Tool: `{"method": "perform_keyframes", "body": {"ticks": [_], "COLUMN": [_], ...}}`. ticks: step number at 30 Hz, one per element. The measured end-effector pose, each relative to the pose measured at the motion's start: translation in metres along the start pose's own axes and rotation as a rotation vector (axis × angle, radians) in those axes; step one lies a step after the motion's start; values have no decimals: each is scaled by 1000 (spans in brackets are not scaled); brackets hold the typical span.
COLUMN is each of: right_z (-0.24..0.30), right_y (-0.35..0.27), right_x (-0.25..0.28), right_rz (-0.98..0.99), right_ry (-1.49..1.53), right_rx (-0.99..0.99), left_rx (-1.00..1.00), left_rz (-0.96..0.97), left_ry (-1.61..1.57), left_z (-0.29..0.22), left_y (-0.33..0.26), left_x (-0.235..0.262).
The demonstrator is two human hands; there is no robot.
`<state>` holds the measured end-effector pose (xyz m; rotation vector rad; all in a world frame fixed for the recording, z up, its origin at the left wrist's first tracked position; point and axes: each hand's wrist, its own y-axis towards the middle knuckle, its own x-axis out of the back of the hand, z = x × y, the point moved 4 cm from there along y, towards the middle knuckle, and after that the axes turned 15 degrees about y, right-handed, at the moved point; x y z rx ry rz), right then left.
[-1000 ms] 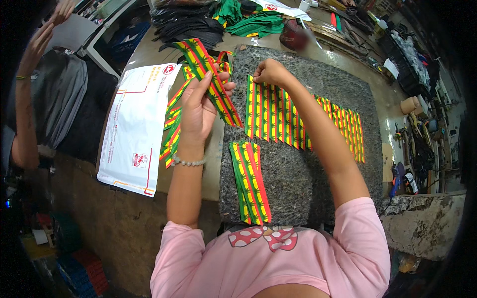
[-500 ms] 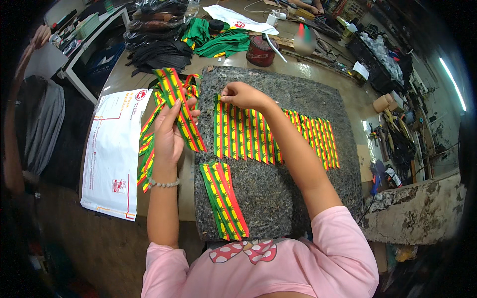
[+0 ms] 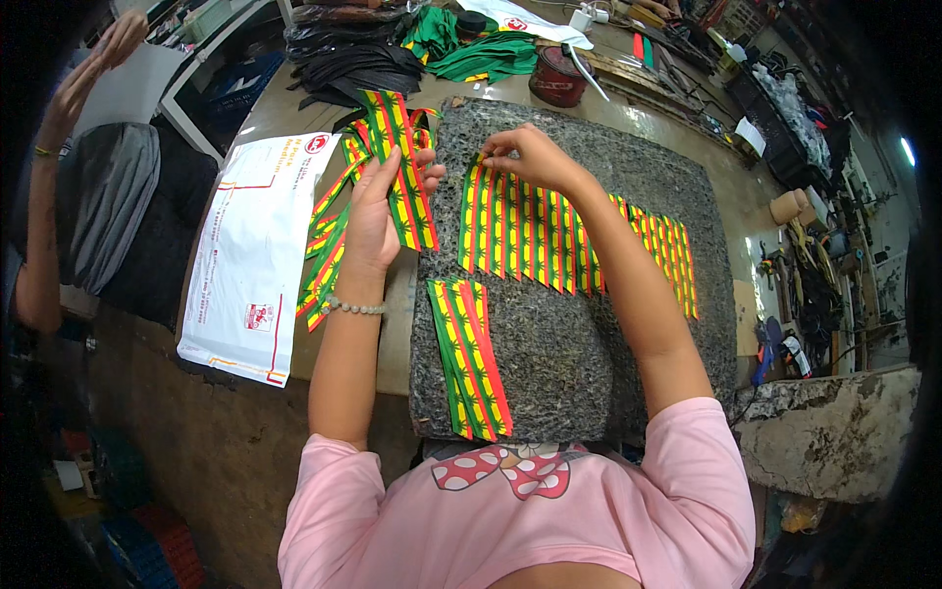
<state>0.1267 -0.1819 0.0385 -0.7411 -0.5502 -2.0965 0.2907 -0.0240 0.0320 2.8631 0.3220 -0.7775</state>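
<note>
Looking down, I see the table (image 3: 265,118) carrying a big speckled grey mat (image 3: 589,363), and left of it a white printed mailer bag (image 3: 250,255). On the mat lies a row of red, yellow and green striped strips (image 3: 549,236), side by side, with a small stack of the same strips (image 3: 469,358) nearer to me. My right hand (image 3: 525,157) sits at the row's upper left corner, its grip pressed together, pinching the end strip. My left hand (image 3: 378,211) hovers over the mat's left edge, its grip closed around a bundle of strips (image 3: 397,162) that fans upward and trails down past my beaded bracelet (image 3: 353,307).
</note>
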Motion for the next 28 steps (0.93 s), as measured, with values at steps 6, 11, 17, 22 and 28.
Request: {"method": "perform_keyframes", "body": {"ticks": [6,11,17,22,28], "right_z": [2,-2,-5,-9,-5], "right_y": [-8,-12,-19,-27,-30], "right_x": [-10,-11,2,5,1], "right_rz": [-127,-59,-51,-79,-271], "right_ry": [-163,-100,-51,13,271], "right_rx": [51,109,144,121,92], "left_rx": [68,35,-34,168,26], "left_rz": [-7,-93,27,281,278], "left_ry": [139,425,781,895,1365], "left_z": [12,19,25,43,52], "left_y": [3,12,48,73,79], "left_x": [-1,9,1,-16,-23]}}
